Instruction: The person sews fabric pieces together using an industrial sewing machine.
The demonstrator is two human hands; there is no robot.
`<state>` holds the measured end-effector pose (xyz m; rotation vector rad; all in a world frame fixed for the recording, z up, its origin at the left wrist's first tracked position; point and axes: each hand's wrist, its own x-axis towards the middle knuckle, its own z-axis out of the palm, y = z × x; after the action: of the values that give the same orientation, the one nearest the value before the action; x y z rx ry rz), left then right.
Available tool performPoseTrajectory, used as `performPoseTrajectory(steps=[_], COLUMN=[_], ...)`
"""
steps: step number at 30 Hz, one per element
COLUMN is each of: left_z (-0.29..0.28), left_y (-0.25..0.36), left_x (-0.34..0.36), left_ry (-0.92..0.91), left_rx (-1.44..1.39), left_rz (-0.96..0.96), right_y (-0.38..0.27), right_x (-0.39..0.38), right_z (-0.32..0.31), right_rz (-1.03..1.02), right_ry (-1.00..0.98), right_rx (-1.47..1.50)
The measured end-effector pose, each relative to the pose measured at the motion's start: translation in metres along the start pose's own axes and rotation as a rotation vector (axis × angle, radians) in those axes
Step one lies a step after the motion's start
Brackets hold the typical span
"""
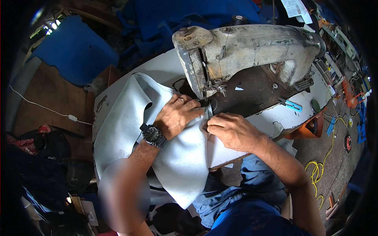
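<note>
A worn, off-white sewing machine [252,49] stands over the table, its head and needle area just beyond my hands. A large piece of pale grey-white sheet material [183,163], which looks like vinyl or leather, drapes over the table and hangs off its near edge. My left hand [177,116], with a black watch on the wrist, lies on it with fingers stretched toward the needle area. My right hand [232,131] has its fingers closed in a pinch at the sheet's right edge, close to the presser foot. The fingertips' exact grip is partly hidden.
A light blue cutter [293,105] lies on the white table top [260,122], right of the machine bed. A dark thread spool [238,19] stands behind the arm. Blue sheets [75,51] lie at the far left. A yellow cord [315,171] coils on the right floor.
</note>
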<state>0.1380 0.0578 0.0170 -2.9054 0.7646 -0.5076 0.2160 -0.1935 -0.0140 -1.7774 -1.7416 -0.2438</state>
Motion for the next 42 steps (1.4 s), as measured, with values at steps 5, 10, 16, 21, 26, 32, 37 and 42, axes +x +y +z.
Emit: performPoseTrajectory(steps=[5, 10, 16, 21, 26, 32, 37, 42], left_z=[-0.006, -0.007, -0.008, -0.009, -0.005, -0.005, -0.004, -0.005], left_y=[-0.002, 0.012, 0.020, 0.018, 0.016, 0.018, 0.020, 0.020], left_x=[0.004, 0.006, 0.003, 0.003, 0.000, 0.002, 0.003, 0.004], left_ry=[-0.027, 0.096, 0.110, 0.032, 0.050, 0.036, 0.030, 0.012], left_rx=[0.040, 0.025, -0.191, -0.183, -0.217, -0.208, -0.182, -0.120], left_rz=[0.015, -0.064, -0.008, -0.020, -0.024, -0.045, -0.044, -0.062], right_y=[0.003, 0.000, -0.001, -0.001, -0.002, -0.001, -0.001, 0.000], right_x=[-0.001, -0.002, -0.002, -0.003, -0.002, -0.003, -0.003, -0.002], right_z=[-0.004, -0.002, 0.001, 0.000, 0.000, -0.001, -0.002, -0.001], right_rz=[0.024, 0.037, 0.016, 0.019, 0.026, 0.038, 0.035, 0.052], right_ry=[-0.040, -0.031, -0.029, -0.039, -0.032, -0.028, -0.018, -0.019], right_rx=[-0.008, -0.050, -0.066, -0.055, -0.052, -0.063, -0.072, -0.071])
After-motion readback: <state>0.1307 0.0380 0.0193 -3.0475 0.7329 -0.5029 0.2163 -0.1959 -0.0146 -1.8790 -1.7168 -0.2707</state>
